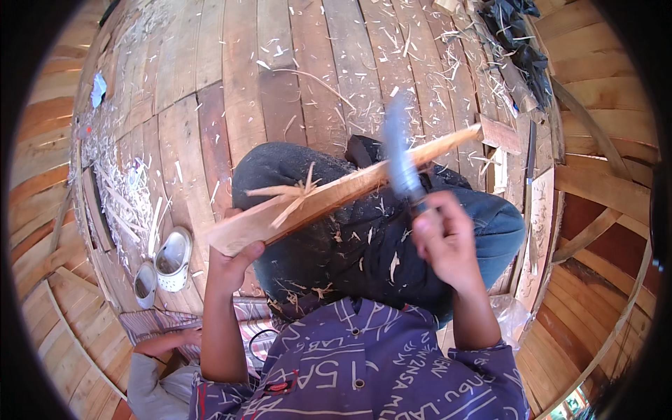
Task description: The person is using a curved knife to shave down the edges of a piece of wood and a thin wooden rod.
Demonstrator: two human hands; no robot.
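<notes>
The person is sitting cross-legged on a plank floor [241,70], legs [497,220] folded near the floor's lower edge. The left hand [238,267] is pinching one end of the wood [346,187], its thumb pressing the near side and its other fingers wrapping the far side. The wood is slanting across the lap, its held end lying toward the floor's left edge and its thinner end pointing up toward the right edge, near a small block [500,135]. Curled slivers [302,190] are standing out from its upper face, close to the left hand. The right hand [445,238] is closing around the handle of a knife [399,155], whose blurred blade is crossing the wood; whether it is touching cannot be told. Shavings [133,196] are heaping along the floor's left edge, just above a pair of clogs [173,260]. A black sheet [516,45] is lying at the top right corner. Another person's grey sleeve [143,378] is showing at lower left.
</notes>
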